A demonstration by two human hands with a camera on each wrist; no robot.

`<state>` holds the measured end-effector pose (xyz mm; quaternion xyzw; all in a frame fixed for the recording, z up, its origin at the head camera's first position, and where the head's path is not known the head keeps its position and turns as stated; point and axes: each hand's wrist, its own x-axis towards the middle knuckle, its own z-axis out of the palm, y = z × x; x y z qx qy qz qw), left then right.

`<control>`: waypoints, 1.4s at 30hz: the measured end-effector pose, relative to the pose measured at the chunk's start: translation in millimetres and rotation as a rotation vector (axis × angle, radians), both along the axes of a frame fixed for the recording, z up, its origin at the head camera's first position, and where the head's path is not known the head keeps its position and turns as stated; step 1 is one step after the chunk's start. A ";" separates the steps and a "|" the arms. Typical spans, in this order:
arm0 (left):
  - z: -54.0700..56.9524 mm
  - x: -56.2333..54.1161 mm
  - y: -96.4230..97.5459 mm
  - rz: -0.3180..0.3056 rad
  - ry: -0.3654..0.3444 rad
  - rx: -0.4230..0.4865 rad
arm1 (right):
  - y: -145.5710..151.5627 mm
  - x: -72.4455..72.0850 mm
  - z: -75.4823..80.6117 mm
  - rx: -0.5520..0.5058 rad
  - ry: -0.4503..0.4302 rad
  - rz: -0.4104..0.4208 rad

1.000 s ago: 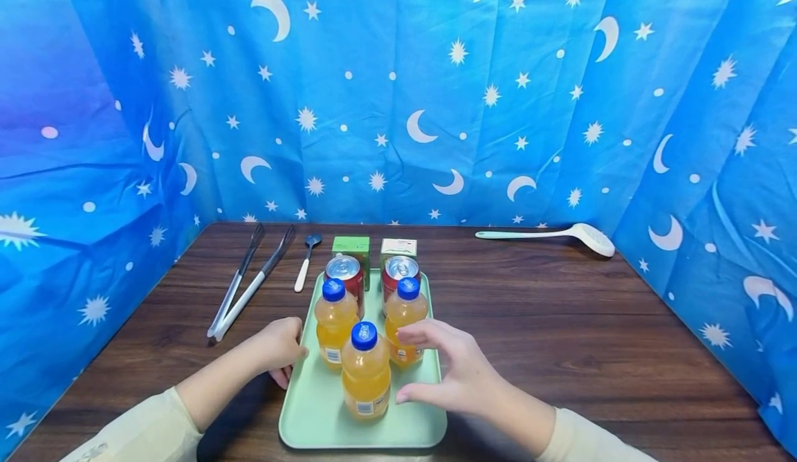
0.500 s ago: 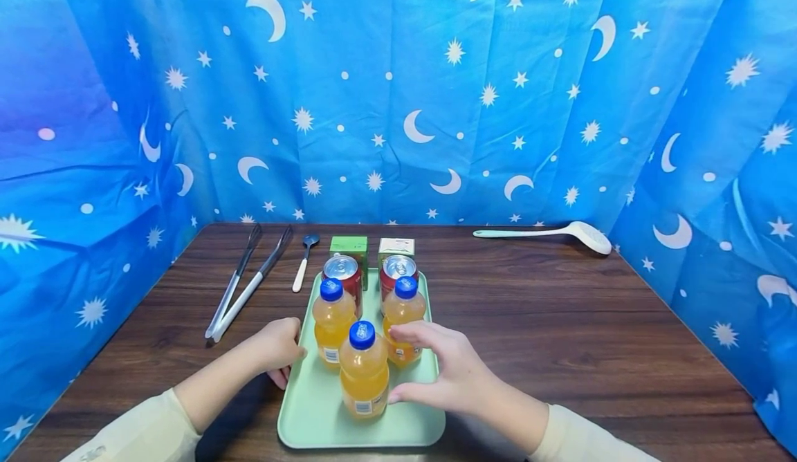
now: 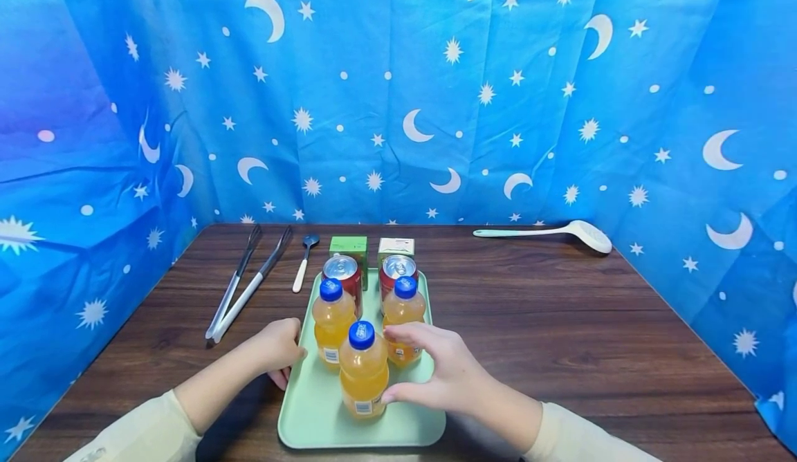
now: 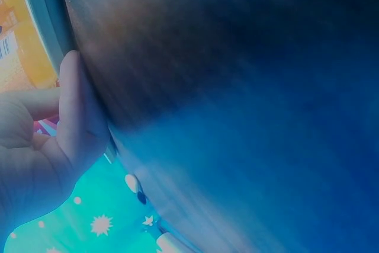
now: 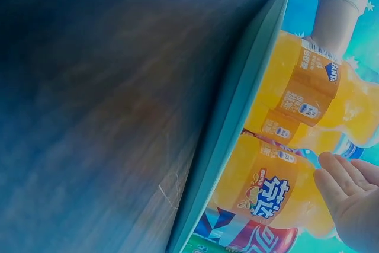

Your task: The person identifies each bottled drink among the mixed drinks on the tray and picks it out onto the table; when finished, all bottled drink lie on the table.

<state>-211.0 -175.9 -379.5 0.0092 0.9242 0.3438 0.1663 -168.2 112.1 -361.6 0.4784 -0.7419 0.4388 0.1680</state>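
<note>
3 Fanta bottles (image 3: 333, 320) stand on the green tray (image 3: 311, 420), 1 toward its front edge. Left hand (image 3: 281, 348) grips the tray's left rim, presumably steadying it. Right hand (image 3: 451, 372), ungrasping, curves beside the front bottle (image 3: 362, 375), apparently shaped to its girth; contact unclear.

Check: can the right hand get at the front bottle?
Likely yes: the right hand is right beside the front bottle, its fingers open, and nothing visibly stands between them.
</note>
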 end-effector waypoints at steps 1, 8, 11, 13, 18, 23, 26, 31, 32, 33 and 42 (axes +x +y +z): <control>0.3 0.1 0.1 0.000 0.000 0.001 | -0.4 -0.2 0.0 0.001 0.002 0.000; 2.3 2.1 0.9 0.006 -0.003 0.006 | -4.1 -1.8 -1.0 0.020 0.001 0.004; 3.2 2.7 1.2 0.006 -0.003 0.005 | -6.4 -2.1 -1.3 0.025 0.001 0.004; 3.0 2.5 1.0 0.004 -0.001 0.004 | -7.7 -2.2 -1.9 0.025 0.003 0.003; -0.4 0.5 -0.1 -0.003 0.006 0.005 | -9.9 -1.6 -3.3 0.019 -0.017 -0.010; -2.8 -0.5 -0.6 -0.008 0.007 0.007 | -12.0 -1.3 -4.0 0.017 -0.031 -0.021; -3.4 -1.0 -0.8 -0.006 0.004 0.007 | -13.5 -1.2 -3.9 0.014 -0.039 -0.024; -3.1 -2.5 0.3 0.005 -0.011 0.003 | -16.1 -1.4 -3.2 0.006 -0.060 -0.014; -3.2 -2.7 0.4 0.007 -0.011 0.002 | -16.6 -1.6 -3.1 0.005 -0.064 -0.011; -3.3 -2.8 0.5 0.008 -0.010 0.001 | -17.1 -1.7 -3.1 0.004 -0.069 -0.008; -4.4 -2.8 -0.4 0.010 0.003 -0.008 | -19.3 -3.6 -4.5 0.001 -0.067 -0.006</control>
